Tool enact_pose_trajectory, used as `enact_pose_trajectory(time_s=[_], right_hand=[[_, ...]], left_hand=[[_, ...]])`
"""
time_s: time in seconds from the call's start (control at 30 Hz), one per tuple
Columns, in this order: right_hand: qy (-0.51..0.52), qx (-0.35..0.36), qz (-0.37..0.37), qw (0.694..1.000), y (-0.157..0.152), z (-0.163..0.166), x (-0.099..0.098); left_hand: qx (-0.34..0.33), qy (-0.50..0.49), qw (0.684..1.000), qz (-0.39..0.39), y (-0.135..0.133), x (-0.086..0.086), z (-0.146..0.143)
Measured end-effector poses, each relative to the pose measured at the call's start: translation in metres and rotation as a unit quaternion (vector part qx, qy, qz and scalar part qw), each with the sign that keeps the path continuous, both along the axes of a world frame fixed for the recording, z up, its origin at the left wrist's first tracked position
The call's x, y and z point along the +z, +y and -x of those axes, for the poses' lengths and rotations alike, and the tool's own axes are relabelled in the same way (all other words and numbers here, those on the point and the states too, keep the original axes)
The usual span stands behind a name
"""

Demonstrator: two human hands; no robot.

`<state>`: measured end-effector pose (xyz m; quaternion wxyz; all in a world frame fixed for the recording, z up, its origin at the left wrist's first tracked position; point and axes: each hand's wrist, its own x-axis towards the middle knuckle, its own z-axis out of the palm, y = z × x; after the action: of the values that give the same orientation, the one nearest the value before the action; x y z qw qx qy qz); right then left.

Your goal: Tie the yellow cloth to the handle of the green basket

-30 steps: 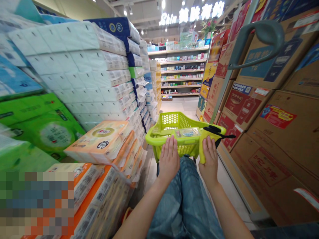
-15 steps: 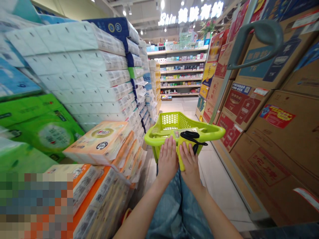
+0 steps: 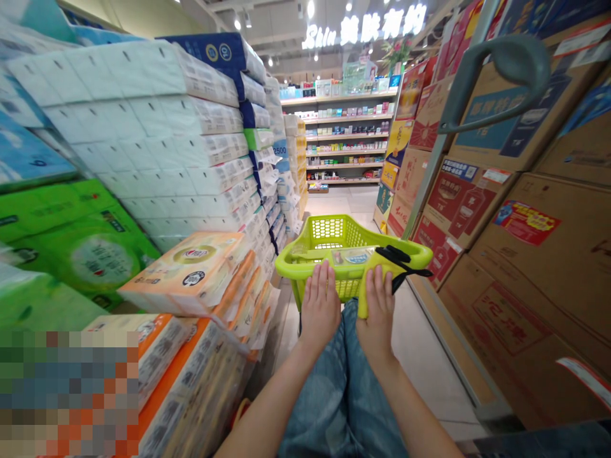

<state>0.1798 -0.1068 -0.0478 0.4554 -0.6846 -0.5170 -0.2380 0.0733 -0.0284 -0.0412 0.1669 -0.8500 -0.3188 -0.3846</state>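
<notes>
A lime-green shopping cart [image 3: 334, 232] with a perforated basket stands in the aisle right in front of me. My left hand [image 3: 321, 306] lies flat on its near rim, fingers stretched out and together. My right hand [image 3: 378, 310] rests beside it on a lime-green flap [image 3: 363, 299] that hangs from the rim. A black strap [image 3: 400, 259] lies across the rim just beyond my right fingers. A small label plate [image 3: 352, 256] sits on the rim between the hands. My blue jeans leg [image 3: 344, 394] shows below.
Stacked tissue packs [image 3: 181, 133] wall the left side, with orange packs [image 3: 200, 280] jutting toward the cart. Cardboard cartons [image 3: 525, 210] on a trolley with a grey handle [image 3: 501, 70] line the right. The tiled aisle [image 3: 348, 197] runs ahead to product shelves [image 3: 348, 140].
My right hand slid from the cart's right corner toward the middle, then back a little to the right, carrying the green flap and black strap with it. The left hand stayed on the rim.
</notes>
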Motion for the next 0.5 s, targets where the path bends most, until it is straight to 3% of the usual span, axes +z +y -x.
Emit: enact_pose_trajectory(time_s=[0.13,0.3,0.5], right_hand=[[-0.086,0.037,0.049,0.994,0.006,0.02,-0.001],[-0.157,0.058,0.061,0.984,-0.006,-0.008,-0.005],[-0.035,0.005,-0.003,0.999,-0.016,-0.044,-0.009]], left_hand=[[-0.01,-0.006,1.0,-0.001,0.001,0.0,0.001],[-0.013,-0.012,1.0,-0.001,0.0,0.0,0.0],[0.001,-0.002,1.0,0.004,-0.004,0.002,-0.001]])
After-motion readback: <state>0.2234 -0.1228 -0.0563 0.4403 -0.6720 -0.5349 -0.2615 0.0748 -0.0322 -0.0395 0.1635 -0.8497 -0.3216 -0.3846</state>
